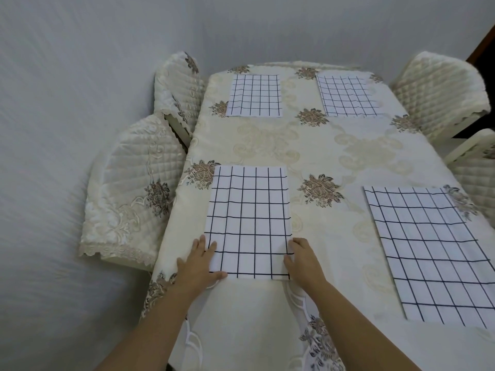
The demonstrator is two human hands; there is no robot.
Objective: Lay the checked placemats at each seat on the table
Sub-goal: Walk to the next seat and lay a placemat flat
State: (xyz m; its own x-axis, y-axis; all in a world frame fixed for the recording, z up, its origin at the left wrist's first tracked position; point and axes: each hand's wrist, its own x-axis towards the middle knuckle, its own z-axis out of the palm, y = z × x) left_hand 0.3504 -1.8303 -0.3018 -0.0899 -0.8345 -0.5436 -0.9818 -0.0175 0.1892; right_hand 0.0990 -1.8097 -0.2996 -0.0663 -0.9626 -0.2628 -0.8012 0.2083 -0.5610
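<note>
As left hand [199, 265] and right hand [304, 263] touch placemat [247, 218], fingers [201, 243] extend.

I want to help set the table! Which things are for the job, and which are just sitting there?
For the job:
near-left placemat, with the left hand and right hand on its near corners; near-right placemat; far-left placemat; far-right placemat; table.

Just sitting there:
near-left chair; far-left chair; far-right chair; near-right chair; wall.
</note>
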